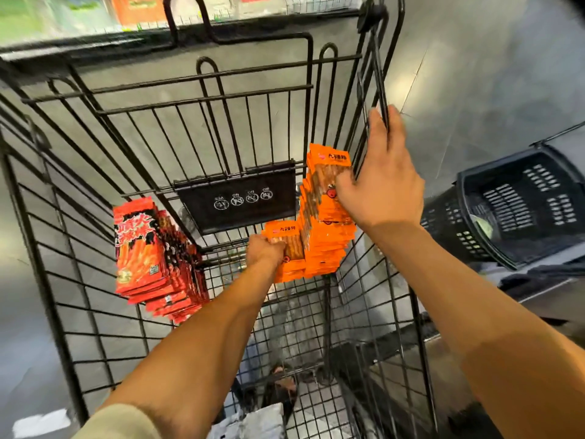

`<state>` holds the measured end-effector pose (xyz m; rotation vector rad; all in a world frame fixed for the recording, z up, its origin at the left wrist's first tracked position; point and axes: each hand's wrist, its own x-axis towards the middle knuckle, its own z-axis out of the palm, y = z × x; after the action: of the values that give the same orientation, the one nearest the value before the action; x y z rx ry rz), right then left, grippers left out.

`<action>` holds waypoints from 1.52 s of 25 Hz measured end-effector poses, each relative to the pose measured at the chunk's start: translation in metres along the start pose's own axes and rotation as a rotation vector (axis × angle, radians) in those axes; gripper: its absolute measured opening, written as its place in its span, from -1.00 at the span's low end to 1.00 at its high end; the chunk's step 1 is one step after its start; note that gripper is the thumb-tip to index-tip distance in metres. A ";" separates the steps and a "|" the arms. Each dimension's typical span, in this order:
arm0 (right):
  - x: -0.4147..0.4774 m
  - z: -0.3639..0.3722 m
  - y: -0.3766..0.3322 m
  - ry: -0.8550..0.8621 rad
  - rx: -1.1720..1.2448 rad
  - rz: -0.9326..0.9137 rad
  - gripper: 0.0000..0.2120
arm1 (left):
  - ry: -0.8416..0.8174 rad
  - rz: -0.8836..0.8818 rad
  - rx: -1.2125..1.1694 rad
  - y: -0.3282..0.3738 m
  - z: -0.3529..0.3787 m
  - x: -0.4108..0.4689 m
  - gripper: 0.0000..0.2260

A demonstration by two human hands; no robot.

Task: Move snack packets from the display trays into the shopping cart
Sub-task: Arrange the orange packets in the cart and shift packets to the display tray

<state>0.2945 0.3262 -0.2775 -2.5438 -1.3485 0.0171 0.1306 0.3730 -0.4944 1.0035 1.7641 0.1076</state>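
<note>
Snack packets, orange [329, 248]: two bundles at the far right corner of the shopping cart [44, 280], stacked face-up and fanned, lower edges resting against the wire end panel.

Snack packets, red [139, 248]: one thick, slumped stack against the left wall of the cart, well apart from the orange lot. No hand on it.

Left hand [266, 250]: reaches deep into the cart. Grip narrow, with fingers curled round the lower orange bundle at its near edge.

Right hand [380, 182]: lies against the upper orange bundle, thumb side on the packet faces, fingers running up along the cart's right side wires. Grip state cannot be told; it may pinch the bundle or only steady it.

Warning plate [237, 201]: black flap with four white icons, hanging on the end panel between the two colours.

Basket [522, 204]: dark plastic, tipped on its side outside the cart to the right.

Shelf [95, 14]: blurred strip along the top edge, carrying green and orange packs; its trays cannot be made out.

Progress, as judged: well along. Two sizeable lots are already inside the cart, and the step in hand looks like seating or squaring the orange bundles. What remains on the shelf cannot be counted, so the remaining share is unknown.
</note>
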 end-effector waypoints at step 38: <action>-0.570 -0.158 -0.136 -0.223 0.315 0.698 -0.53 | -0.568 1.522 1.060 -0.172 -0.325 -0.362 -0.48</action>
<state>-0.1189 -0.1012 -0.1566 -2.6361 -0.4011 0.6032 -0.1991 0.1424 -0.1709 2.6123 0.1043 -0.1839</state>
